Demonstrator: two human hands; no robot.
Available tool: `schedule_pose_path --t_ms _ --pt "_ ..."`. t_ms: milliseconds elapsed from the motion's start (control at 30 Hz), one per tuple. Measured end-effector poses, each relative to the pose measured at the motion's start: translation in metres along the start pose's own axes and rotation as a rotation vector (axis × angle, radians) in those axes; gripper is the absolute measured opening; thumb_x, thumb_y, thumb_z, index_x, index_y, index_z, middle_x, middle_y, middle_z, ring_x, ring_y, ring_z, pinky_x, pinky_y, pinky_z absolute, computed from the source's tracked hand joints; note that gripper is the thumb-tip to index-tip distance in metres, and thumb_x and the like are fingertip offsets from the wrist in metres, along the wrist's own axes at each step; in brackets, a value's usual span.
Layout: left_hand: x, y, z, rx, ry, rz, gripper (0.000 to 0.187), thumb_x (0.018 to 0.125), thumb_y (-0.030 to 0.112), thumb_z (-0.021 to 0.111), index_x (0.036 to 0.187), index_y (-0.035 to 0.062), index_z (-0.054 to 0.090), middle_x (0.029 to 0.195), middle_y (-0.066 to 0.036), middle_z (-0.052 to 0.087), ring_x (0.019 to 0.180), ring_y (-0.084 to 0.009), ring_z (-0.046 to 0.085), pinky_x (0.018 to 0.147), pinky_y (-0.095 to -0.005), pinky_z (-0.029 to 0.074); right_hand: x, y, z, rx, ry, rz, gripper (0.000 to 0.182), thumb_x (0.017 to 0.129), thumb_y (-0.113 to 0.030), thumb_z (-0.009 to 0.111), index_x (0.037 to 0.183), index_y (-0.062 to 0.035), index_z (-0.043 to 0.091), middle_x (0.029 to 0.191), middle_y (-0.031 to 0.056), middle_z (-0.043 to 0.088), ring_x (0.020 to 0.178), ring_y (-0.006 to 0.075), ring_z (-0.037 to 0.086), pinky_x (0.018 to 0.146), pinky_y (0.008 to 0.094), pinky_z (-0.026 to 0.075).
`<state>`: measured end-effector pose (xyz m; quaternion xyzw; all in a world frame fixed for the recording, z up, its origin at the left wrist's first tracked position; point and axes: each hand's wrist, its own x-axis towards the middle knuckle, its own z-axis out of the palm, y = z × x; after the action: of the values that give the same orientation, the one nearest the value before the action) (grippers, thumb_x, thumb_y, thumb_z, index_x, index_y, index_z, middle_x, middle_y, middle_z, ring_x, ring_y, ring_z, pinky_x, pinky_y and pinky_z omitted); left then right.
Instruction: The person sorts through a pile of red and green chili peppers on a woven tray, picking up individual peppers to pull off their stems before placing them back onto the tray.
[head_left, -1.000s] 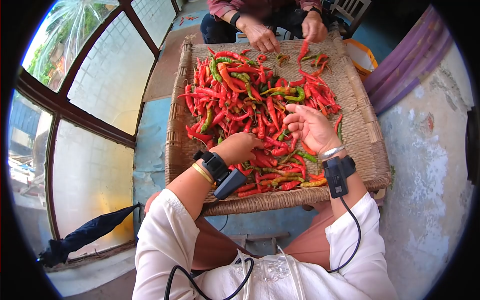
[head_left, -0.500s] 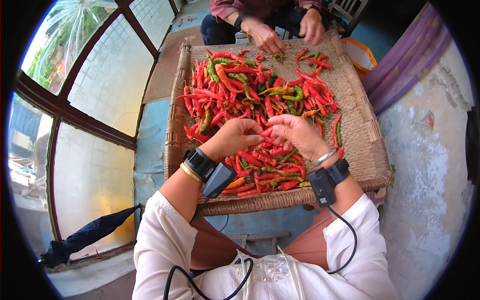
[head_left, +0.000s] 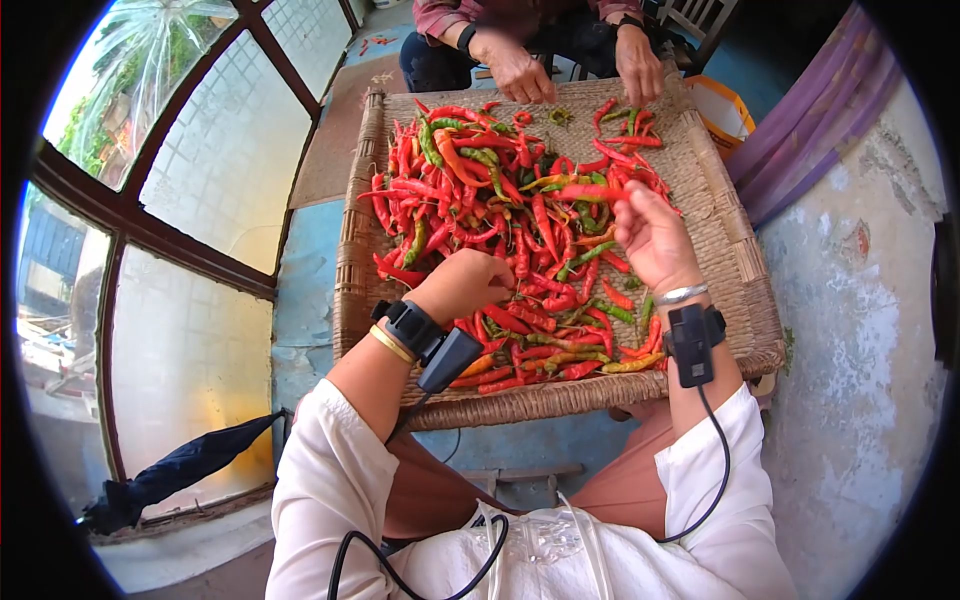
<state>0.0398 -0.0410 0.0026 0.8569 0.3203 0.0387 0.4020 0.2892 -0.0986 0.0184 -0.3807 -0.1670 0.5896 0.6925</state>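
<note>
Red, green and orange chili peppers [head_left: 465,190] lie heaped on a woven tray [head_left: 715,215]. My right hand [head_left: 655,240] is raised over the right side of the heap, pinching a red chili pepper [head_left: 590,193] that points left. My left hand [head_left: 463,287] rests low over the near part of the heap, its fingers curled down and pressed together. Whatever those fingers hold, if anything, is hidden. Several loose peppers lie on the weave below my right hand, with a yellowish pepper [head_left: 632,364] near the tray's front edge.
Across the tray, another person's two hands [head_left: 515,72] work at its far edge beside a few peppers and a small pile of green stems [head_left: 560,116]. Windows [head_left: 190,250] stand on the left, with a folded dark umbrella [head_left: 190,465]. A peeling wall [head_left: 850,370] is at right.
My hands were together over the heap; my right hand has moved right and away, carrying a red chili pepper. My left hand shifted slightly down. The other person's hands have moved apart.
</note>
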Motion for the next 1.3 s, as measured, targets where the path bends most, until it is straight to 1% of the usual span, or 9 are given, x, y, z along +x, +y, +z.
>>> schedule_pose_path --t_ms 133,467,600,700,800,867,1033,1100,1300 --pt "0.002 -0.017 0.009 0.196 -0.115 0.049 0.024 0.068 0.013 0.063 0.09 0.0045 0.061 0.081 -0.012 0.062 0.074 -0.0248 0.06 0.066 -0.0325 0.047 0.004 0.006 -0.012 0.111 0.224 0.089 0.012 0.083 -0.017 0.056 0.091 -0.0069 0.055 0.075 0.0046 0.061 0.065 0.0108 0.059 0.055 0.0246 0.047" --pt "-0.001 -0.009 0.004 0.31 -0.248 0.027 0.022 0.066 0.011 0.064 0.086 0.0029 0.063 0.081 -0.012 0.062 0.075 -0.0277 0.059 0.069 -0.0352 0.046 -0.01 0.024 0.007 -0.315 -0.136 0.234 0.021 0.085 -0.019 0.054 0.101 -0.0054 0.054 0.074 0.0031 0.06 0.058 0.0074 0.056 0.047 0.0189 0.044" --pt "-0.008 0.006 -0.017 0.067 -0.106 0.13 0.016 0.07 0.009 0.066 0.083 0.0013 0.062 0.07 -0.007 0.061 0.064 -0.0164 0.059 0.059 -0.028 0.046 -0.015 0.028 0.014 -0.547 -0.149 0.188 0.026 0.083 -0.022 0.055 0.102 -0.0047 0.055 0.08 0.0004 0.059 0.068 0.0061 0.056 0.053 0.0186 0.043" --pt "-0.01 0.018 -0.024 -0.354 -0.025 -0.072 0.008 0.079 0.005 0.061 0.086 0.0023 0.061 0.065 0.003 0.056 0.055 -0.0014 0.049 0.049 -0.0172 0.041 -0.017 0.038 0.021 -0.683 -0.302 0.117 0.032 0.084 -0.026 0.055 0.106 -0.0021 0.055 0.09 0.0026 0.061 0.082 0.0071 0.056 0.066 0.0197 0.043" --pt "-0.008 0.019 -0.019 -0.347 -0.002 0.008 0.007 0.079 0.006 0.061 0.086 0.0024 0.061 0.066 0.003 0.057 0.055 -0.0019 0.05 0.048 -0.0167 0.041 -0.026 0.04 0.029 -0.692 -0.415 0.067 0.038 0.087 -0.032 0.051 0.106 0.0001 0.053 0.089 0.0045 0.06 0.083 0.0087 0.056 0.067 0.0218 0.046" --pt "-0.007 0.02 -0.013 -0.393 -0.031 -0.028 0.008 0.079 0.006 0.061 0.085 0.0021 0.06 0.067 0.003 0.057 0.055 -0.0015 0.049 0.048 -0.0167 0.04 -0.03 0.034 0.031 -0.338 -0.443 0.278 0.041 0.087 -0.036 0.05 0.106 -0.0003 0.053 0.084 0.0037 0.059 0.077 0.009 0.056 0.061 0.0214 0.048" --pt "-0.003 0.022 -0.006 -0.616 0.087 -0.165 0.007 0.079 0.006 0.061 0.085 0.0019 0.06 0.068 0.004 0.056 0.057 -0.0005 0.049 0.048 -0.0162 0.04 -0.032 0.032 0.037 -0.297 -0.356 0.225 0.036 0.085 -0.033 0.053 0.103 -0.001 0.054 0.073 0.0027 0.058 0.063 0.0081 0.055 0.053 0.0196 0.047" --pt "0.0 0.017 0.0 -0.598 0.121 -0.124 0.007 0.08 0.006 0.061 0.086 0.0019 0.06 0.068 0.005 0.056 0.057 -0.0008 0.049 0.049 -0.0161 0.04 -0.029 0.038 0.032 -0.653 -0.352 0.218 0.025 0.083 -0.022 0.057 0.095 -0.001 0.056 0.069 0.0025 0.057 0.056 0.0065 0.054 0.045 0.0179 0.044" --pt "0.002 -0.006 -0.006 -0.408 0.258 -0.17 0.009 0.08 0.009 0.06 0.086 0.0022 0.06 0.067 0.004 0.056 0.056 -0.0029 0.05 0.05 -0.018 0.042 -0.008 0.013 0.012 -0.364 -0.044 0.082 0.014 0.082 -0.016 0.058 0.088 -0.0035 0.056 0.068 0.0033 0.059 0.052 0.0062 0.053 0.042 0.0183 0.042"
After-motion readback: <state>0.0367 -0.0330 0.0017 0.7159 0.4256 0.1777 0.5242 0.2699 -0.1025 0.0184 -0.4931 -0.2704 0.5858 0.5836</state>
